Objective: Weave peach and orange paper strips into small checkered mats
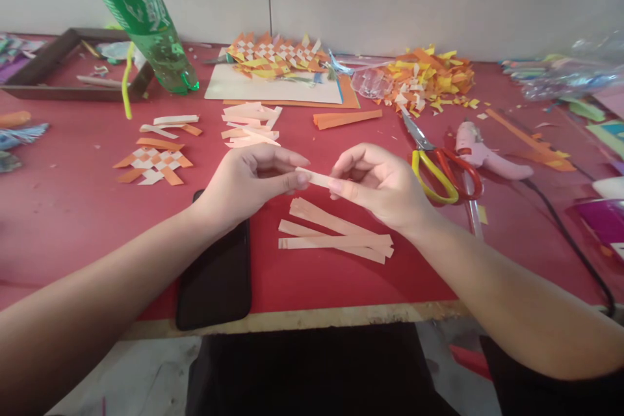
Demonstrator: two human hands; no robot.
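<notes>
A short pale paper strip (314, 177) is stretched between my two hands, above the red table. My left hand (256, 175) pinches its left end between thumb and fingers. At the other end, my right hand (375, 179) grips it with thumb and forefinger. Just below lie several longer pale paper strips (336, 240), crossed over each other. Behind my left hand is a stack of folded pale strips (251, 123). A small woven orange and white paper piece (156, 162) rests further left, with a few loose folded strips (170, 123) above it.
Scissors (439, 166) and a pink glue gun (492, 153) with a black cord lie at right. A black phone (214, 279) is under my left wrist. A green bottle (146, 19) stands by a dark frame (34, 71). Paper pieces (429, 78) are heaped at the back.
</notes>
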